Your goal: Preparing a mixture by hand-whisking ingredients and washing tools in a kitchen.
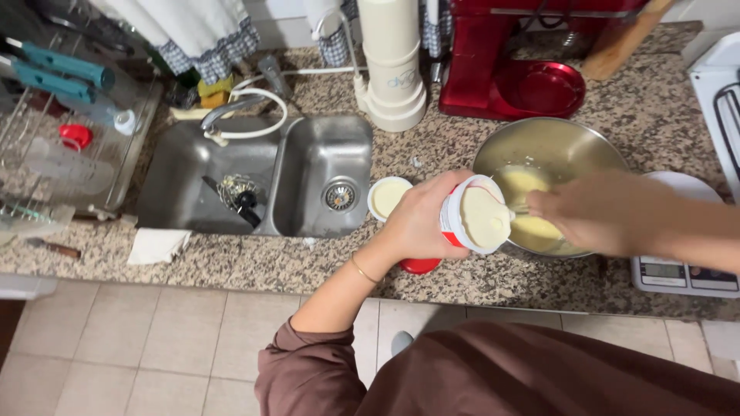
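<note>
My left hand (420,219) grips a round white tub with a red band (474,218), tilted on its side so its pale cream filling faces the steel mixing bowl (539,146). My right hand (597,209) is blurred, held over the bowl's near rim beside the tub's mouth; it seems to hold a utensil at the tub, but the utensil is too blurred to make out. The bowl holds pale yellow cream. The tub's white lid (387,196) lies on the granite counter (308,262) next to the sink, and a red disc (420,266) lies under my left wrist.
A double steel sink (316,166) with a tap sits left of the bowl. A dish rack (54,131) stands at far left. A white filter cylinder (393,69) and a red stand mixer (516,69) stand behind. A kitchen scale (682,273) lies at right. A folded cloth (158,245) lies near the counter edge.
</note>
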